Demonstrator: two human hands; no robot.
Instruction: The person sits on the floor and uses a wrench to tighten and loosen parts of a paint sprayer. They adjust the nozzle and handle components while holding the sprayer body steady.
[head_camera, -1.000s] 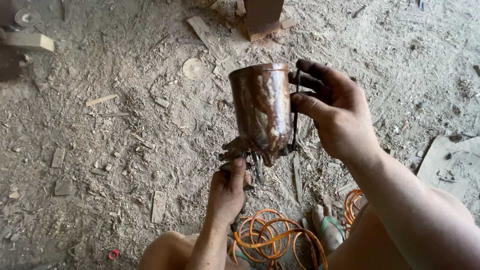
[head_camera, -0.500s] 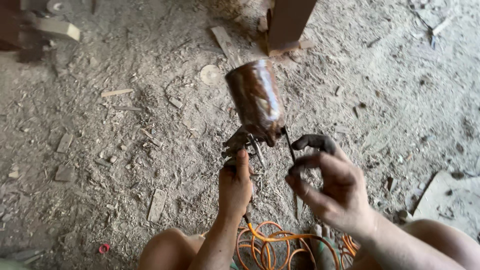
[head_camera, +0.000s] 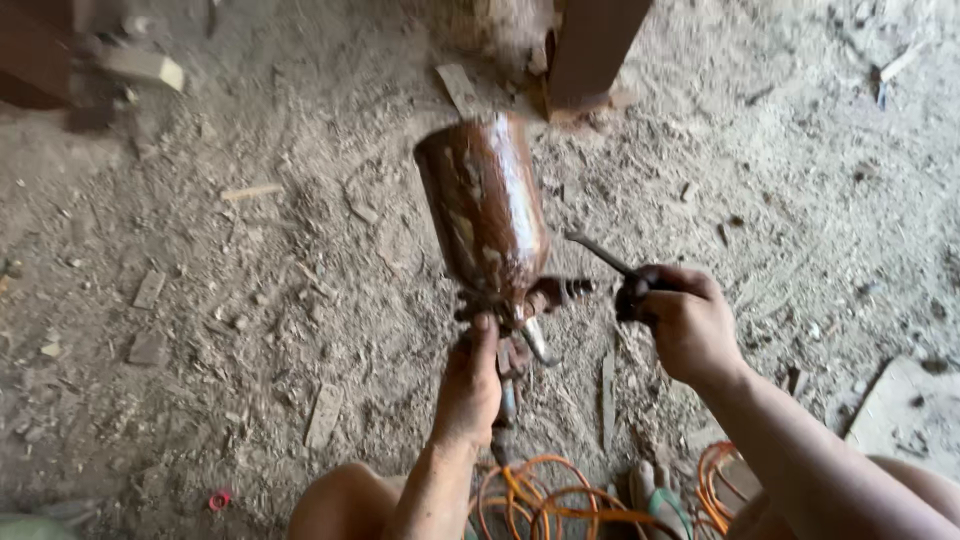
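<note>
Above my left hand (head_camera: 468, 385), fingers wrapped on its handle, the spray gun (head_camera: 490, 225) looks top-heavy, slick w/ varnish; grip low. Right hand (head_camera: 680, 320) pinches thin rod (head_camera: 600, 255) beside.

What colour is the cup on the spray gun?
The cup is glossy dark brown with pale tan streaks, seen in the head view.

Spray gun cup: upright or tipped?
Tipped. The cup leans up and left from the gun body held in the left hand; the right hand holds a thin rod.
</note>
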